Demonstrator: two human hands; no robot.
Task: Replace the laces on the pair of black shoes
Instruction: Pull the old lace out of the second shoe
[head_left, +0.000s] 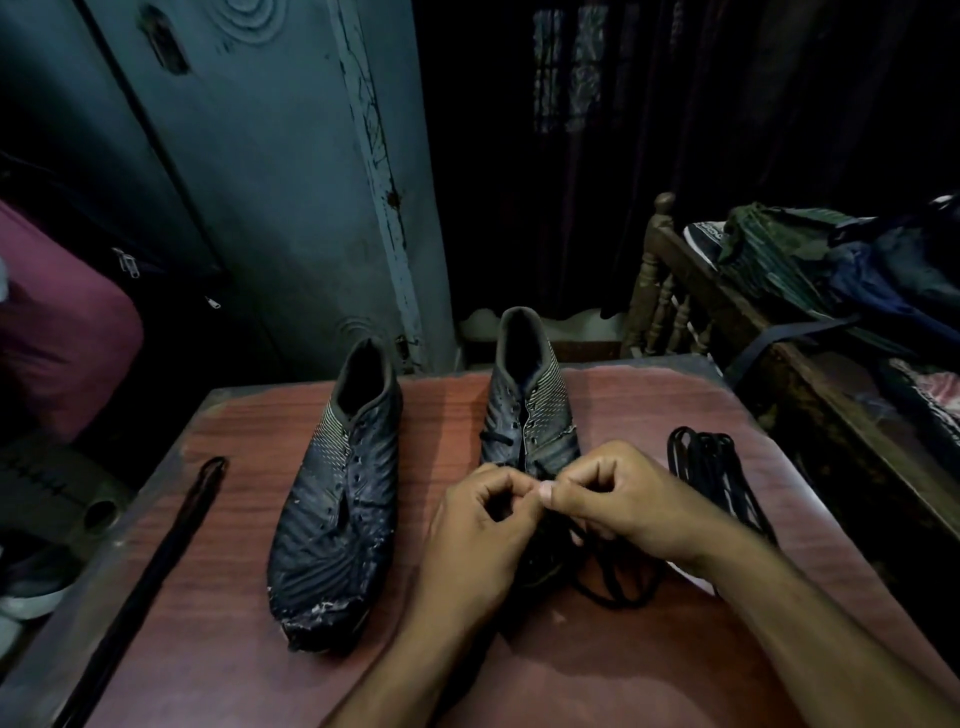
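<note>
Both hands, left hand (480, 525) and right hand (618, 499), kept a curled fingertip grip on a thin black lace (613, 587) over the right shoe (530, 415). Beside it, the scuffed, laceless left shoe (337, 499) stood on the reddish wood-grain worktop (239, 571).

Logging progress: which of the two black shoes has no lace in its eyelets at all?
The worn black shoe on the left: its eyelets are bare. The black shoe on the right has lace across its eyelets, and both hands work over it.
</note>
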